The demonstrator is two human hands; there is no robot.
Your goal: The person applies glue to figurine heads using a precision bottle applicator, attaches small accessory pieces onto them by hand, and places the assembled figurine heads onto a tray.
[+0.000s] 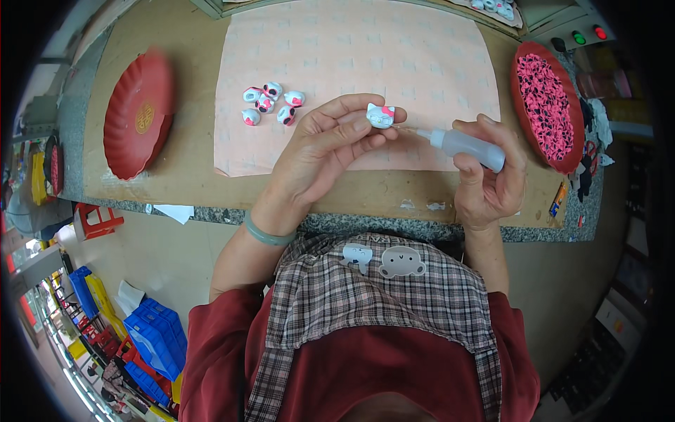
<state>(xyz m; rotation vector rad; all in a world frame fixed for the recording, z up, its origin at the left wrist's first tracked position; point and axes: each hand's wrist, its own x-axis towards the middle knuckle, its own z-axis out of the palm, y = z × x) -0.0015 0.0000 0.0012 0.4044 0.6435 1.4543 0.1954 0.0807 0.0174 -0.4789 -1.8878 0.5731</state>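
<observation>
1. The white cat-head piece (380, 116) with a pink bow is up in the air over the front part of the pale pink sheet (358, 49), its face turned upward.
2. The left hand (318, 151) pinches it between thumb and fingers; the right hand (493, 179) is wrapped round a translucent squeeze bottle (474, 149).
3. The bottle's thin nozzle (422, 133) points at the piece's lower right side. At this size I can't tell whether the tip touches it or any liquid is out, so this piece looks, in my judgement, partway through its step.
4. Left of the hands, six similar pieces (264, 104) lie loosely grouped on the sheet, showing white, pink and black patches. Whether they are finished or waiting is unclear.
5. Farther right, a red tray (568, 165) is heaped with small pink-and-black bits (547, 105), so plenty of parts seem left to use.
6. At far left on the brown-topped surface (365, 193), another red tray (121, 144) shows its gold emblem (145, 117), with no pieces visible over it.
</observation>
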